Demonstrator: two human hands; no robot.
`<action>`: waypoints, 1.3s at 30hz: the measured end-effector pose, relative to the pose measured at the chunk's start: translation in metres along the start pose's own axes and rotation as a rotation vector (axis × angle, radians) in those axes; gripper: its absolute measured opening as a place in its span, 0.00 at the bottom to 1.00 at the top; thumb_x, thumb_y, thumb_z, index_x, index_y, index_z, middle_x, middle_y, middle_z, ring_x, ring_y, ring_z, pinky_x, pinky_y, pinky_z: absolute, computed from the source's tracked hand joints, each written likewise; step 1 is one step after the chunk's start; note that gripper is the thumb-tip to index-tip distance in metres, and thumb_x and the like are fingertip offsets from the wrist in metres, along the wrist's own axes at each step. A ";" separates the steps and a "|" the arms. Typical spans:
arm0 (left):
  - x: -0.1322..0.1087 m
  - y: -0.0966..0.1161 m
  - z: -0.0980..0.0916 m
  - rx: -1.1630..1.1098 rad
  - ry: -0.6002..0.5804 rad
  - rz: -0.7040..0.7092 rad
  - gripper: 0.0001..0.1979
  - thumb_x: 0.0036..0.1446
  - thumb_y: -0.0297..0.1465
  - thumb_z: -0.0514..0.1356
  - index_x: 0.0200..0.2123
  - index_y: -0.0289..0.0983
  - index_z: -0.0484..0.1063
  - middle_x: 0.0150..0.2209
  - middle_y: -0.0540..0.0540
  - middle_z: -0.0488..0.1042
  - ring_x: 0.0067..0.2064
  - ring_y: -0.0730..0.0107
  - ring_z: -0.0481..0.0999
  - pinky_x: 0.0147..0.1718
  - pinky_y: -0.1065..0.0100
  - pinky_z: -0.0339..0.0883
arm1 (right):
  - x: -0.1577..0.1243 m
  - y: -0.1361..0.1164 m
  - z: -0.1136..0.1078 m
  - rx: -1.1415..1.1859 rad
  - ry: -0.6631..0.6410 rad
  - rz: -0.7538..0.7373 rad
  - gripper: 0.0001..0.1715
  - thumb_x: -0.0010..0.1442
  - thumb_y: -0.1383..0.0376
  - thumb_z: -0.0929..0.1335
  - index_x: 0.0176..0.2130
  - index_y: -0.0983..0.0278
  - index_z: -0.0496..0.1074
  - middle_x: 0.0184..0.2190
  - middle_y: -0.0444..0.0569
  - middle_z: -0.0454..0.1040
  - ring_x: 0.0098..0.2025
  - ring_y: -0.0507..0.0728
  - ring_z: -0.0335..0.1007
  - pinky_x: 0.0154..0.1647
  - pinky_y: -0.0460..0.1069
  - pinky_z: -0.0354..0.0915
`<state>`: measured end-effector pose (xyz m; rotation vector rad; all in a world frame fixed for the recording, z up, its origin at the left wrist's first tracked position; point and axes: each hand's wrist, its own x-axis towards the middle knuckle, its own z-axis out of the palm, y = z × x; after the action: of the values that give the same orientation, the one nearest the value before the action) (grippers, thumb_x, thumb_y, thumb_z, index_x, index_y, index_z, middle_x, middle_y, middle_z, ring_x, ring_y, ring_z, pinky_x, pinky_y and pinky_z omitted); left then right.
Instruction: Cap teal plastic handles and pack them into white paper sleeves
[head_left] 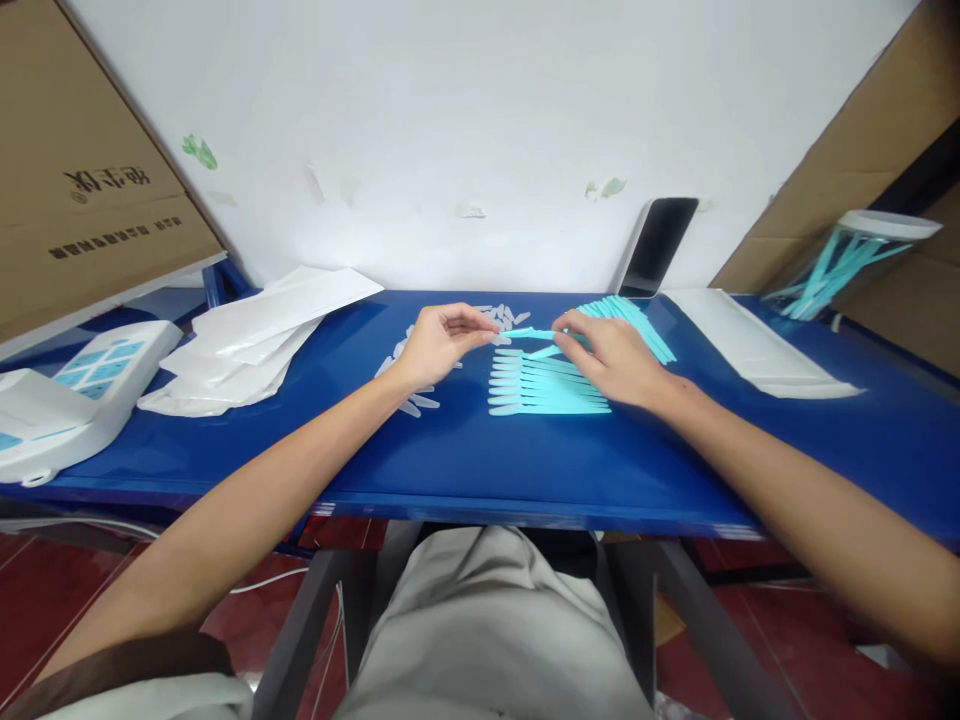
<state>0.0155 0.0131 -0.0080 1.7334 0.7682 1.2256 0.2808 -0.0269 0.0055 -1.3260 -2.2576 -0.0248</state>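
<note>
My right hand (607,355) pinches a slim turquoise stick (531,334), which looks like an eyebrow razor, with its tip pointing left. Thumb and fingertips of my left hand (446,345) close on a small translucent cap (500,324) at that tip; the cap is mostly hidden. Below, a neat row of turquoise razors (559,388) lies with whitish capped ends to the left. Behind my right hand is another fanned pile of razors (637,322). Loose translucent caps (420,402) lie scattered around and behind my left hand.
White paper-like bags (247,345) and a white device with blue panels (97,385) occupy the left of the blue table (450,470). A phone (660,245) leans on the wall. On the right are a white sleeve (757,345) and a clear jar (847,260) of turquoise sticks.
</note>
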 end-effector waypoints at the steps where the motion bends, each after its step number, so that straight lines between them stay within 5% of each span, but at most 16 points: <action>1: 0.000 0.000 0.001 0.005 -0.024 -0.002 0.16 0.47 0.39 0.76 0.34 0.34 0.80 0.39 0.40 0.84 0.44 0.59 0.84 0.52 0.55 0.76 | 0.000 0.000 -0.001 -0.004 0.008 -0.002 0.19 0.71 0.57 0.59 0.47 0.62 0.74 0.35 0.51 0.79 0.34 0.61 0.73 0.36 0.52 0.58; 10: 0.002 0.002 -0.004 0.049 0.076 0.070 0.17 0.47 0.39 0.76 0.35 0.34 0.80 0.38 0.42 0.83 0.42 0.61 0.83 0.50 0.57 0.76 | -0.002 0.002 -0.007 -0.079 0.018 -0.004 0.19 0.70 0.57 0.59 0.44 0.63 0.75 0.32 0.51 0.79 0.33 0.61 0.72 0.34 0.53 0.56; 21: -0.002 0.000 -0.003 0.236 -0.107 0.049 0.13 0.57 0.39 0.70 0.39 0.34 0.83 0.40 0.40 0.84 0.40 0.61 0.82 0.43 0.60 0.77 | -0.002 0.001 -0.006 -0.083 0.017 -0.030 0.19 0.71 0.57 0.59 0.45 0.62 0.75 0.34 0.50 0.80 0.34 0.61 0.74 0.35 0.52 0.57; 31: -0.004 0.008 0.012 0.595 -0.065 0.474 0.09 0.66 0.27 0.59 0.38 0.36 0.81 0.35 0.45 0.80 0.37 0.65 0.77 0.38 0.64 0.69 | 0.000 -0.013 0.001 -0.077 0.004 -0.058 0.20 0.73 0.57 0.57 0.48 0.61 0.74 0.36 0.50 0.81 0.34 0.61 0.73 0.34 0.52 0.56; 39: 0.006 0.016 -0.002 0.680 -0.046 0.353 0.14 0.68 0.38 0.58 0.44 0.38 0.82 0.39 0.44 0.82 0.35 0.65 0.77 0.40 0.65 0.68 | 0.006 -0.008 0.002 -0.043 -0.032 -0.030 0.20 0.74 0.57 0.57 0.49 0.61 0.73 0.39 0.52 0.79 0.37 0.63 0.72 0.37 0.53 0.59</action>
<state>0.0155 0.0113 0.0091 2.5267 0.9488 1.2233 0.2713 -0.0257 0.0086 -1.3236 -2.3159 -0.0640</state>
